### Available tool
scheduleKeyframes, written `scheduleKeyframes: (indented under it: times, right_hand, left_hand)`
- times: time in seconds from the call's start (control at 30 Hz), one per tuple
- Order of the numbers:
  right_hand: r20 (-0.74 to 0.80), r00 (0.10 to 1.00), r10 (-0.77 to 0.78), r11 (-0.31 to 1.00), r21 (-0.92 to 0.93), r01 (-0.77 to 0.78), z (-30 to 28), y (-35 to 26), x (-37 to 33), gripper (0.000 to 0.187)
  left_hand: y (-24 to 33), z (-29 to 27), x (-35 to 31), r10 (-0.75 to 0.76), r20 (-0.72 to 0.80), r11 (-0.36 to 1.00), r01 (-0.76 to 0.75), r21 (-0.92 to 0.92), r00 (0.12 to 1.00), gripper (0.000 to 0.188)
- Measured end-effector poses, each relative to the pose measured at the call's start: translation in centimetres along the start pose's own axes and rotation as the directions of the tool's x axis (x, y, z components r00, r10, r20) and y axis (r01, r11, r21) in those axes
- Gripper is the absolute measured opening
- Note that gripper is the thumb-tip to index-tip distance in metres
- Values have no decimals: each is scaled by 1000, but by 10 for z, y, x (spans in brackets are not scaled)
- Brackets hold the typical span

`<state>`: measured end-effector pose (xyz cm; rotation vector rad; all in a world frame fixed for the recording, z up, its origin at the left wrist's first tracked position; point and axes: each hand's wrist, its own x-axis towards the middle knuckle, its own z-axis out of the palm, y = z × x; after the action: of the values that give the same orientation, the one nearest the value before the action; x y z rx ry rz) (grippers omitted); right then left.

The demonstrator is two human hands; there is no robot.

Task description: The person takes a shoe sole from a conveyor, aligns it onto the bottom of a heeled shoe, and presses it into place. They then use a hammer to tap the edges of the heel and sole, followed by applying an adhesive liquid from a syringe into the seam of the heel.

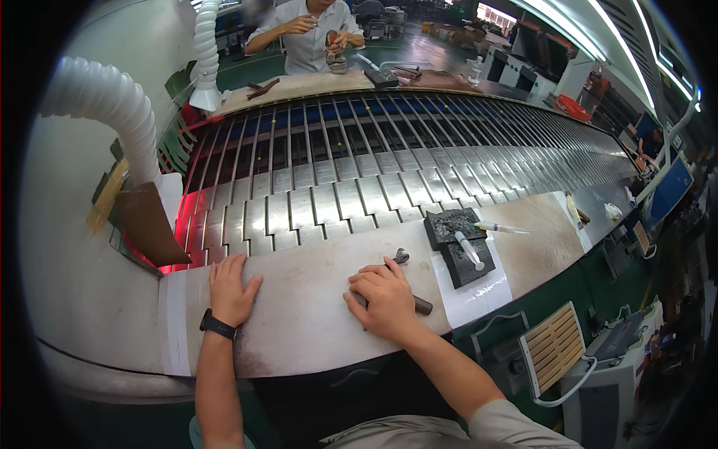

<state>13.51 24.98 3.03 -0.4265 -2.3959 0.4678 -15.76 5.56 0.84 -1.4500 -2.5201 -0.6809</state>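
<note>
My left hand point(232, 293) lies on the pale work board with its fingers stretched out and holds nothing. A dark watch is on that wrist. My right hand point(383, 301) is curled over a dark rod-like handle point(423, 306), whose end sticks out beside the palm. Most of it is hidden under the hand. Just beyond the fingertips shows a rounded metal piece point(402, 256); whether it joins the handle I cannot tell. To the right, a syringe point(470, 251) lies across two dark, rough blocks point(454, 222), and a second syringe point(502, 227) points away rightward.
Beyond the board point(299, 329) runs a slatted metal conveyor point(359, 194). A white ribbed hose point(112, 97) and a brown panel point(153, 224) stand at left. Across the conveyor a person point(310, 34) holds a small item. A slatted wooden rack point(552, 348) is at lower right.
</note>
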Motion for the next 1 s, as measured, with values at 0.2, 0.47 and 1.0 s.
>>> scheduleKeyframes:
  times: [0.2,0.47,1.0]
  right_hand:
    - [5,1000,-1,1000,21,1,4,-3,1,11]
    - [-3,1000,-6,1000,16,6,5,-4,4,10]
    - [3,1000,-24,1000,5,24,7,-8,6,12]
  left_hand:
    - [-6,-1,-4,-13,11,1000,13,17,1000,60]
    - [-3,-7,-2,-13,15,1000,13,17,1000,60]
    - [-6,-9,-4,-23,21,1000,23,7,1000,57]
